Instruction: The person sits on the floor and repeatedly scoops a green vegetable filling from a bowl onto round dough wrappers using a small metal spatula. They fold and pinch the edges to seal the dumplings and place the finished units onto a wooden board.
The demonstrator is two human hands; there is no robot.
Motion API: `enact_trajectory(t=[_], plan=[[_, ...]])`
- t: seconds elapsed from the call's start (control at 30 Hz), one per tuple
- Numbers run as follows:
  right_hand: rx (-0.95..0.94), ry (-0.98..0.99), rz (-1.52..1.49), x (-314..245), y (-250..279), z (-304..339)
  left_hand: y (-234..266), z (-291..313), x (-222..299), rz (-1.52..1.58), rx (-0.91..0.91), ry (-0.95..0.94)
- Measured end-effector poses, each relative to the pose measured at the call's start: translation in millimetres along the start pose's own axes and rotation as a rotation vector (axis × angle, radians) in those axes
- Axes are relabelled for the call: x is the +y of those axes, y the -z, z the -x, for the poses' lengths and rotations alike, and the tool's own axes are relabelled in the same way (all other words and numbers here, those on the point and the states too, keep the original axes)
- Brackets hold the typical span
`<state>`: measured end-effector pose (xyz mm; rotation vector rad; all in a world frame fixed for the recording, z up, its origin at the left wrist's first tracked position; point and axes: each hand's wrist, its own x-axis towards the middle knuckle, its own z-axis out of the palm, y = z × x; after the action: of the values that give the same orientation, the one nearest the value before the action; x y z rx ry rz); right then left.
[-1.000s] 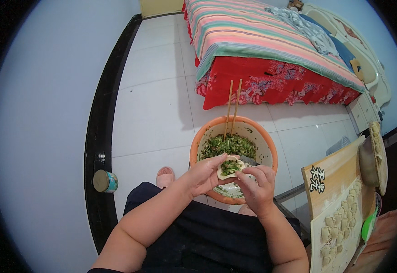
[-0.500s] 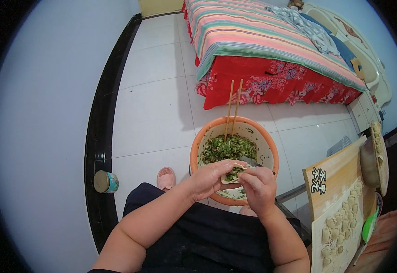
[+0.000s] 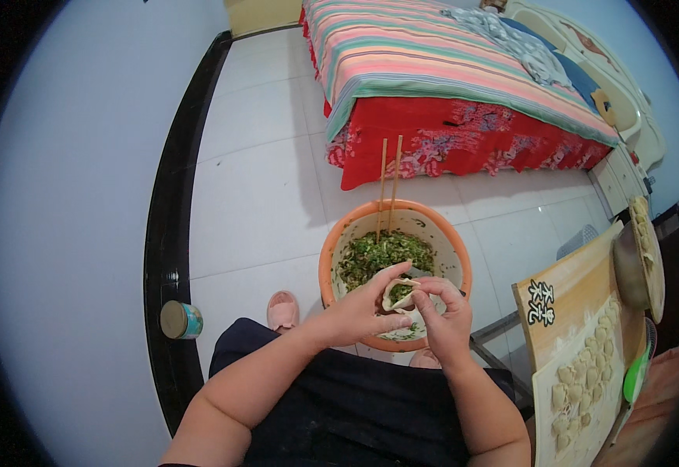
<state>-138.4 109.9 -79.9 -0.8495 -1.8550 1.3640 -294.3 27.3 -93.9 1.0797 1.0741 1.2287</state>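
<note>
Between my hands is a dumpling, its pale wrapper folded up around green filling that still shows at the opening. My left hand cradles it from the left, thumb low and fingers along the far side. From the right, the thumb and fingertips of my right hand pinch the wrapper's edge. Both hands are over the near part of a basin with an orange rim and white inside. Chopped green filling lies in the basin, and two chopsticks stand upright in it.
At right, a floured wooden board bears rows of dumplings. Beyond it stands a metal pot with a dumpling-laden round tray on top. A green-ended utensil lies beside the board. A jar sits by the left wall; a bed stands ahead.
My left thumb has come down from over the dumpling to its near side, and the wrapper is turned with its opening more upright. My right fingers have shifted along its edge.
</note>
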Motion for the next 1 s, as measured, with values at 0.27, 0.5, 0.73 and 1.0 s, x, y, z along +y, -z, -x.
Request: enact_trajectory(t=[0.27, 0.5, 0.73, 1.0], plan=[[0.029, -0.041, -0.353, -2, 4, 2, 1, 3, 14, 0.18, 0.145, -0.012], [-0.039, -0.045, -0.128, -2, 10, 0, 3, 6, 16, 0.186, 0.131, -0.051], [0.068, 0.444, 0.359, -10, 14, -2, 3, 7, 14, 0.173, 0.14, -0.032], [0.07, 0.555, 0.449, -16, 12, -4, 4, 7, 15, 0.171, 0.142, -0.013]])
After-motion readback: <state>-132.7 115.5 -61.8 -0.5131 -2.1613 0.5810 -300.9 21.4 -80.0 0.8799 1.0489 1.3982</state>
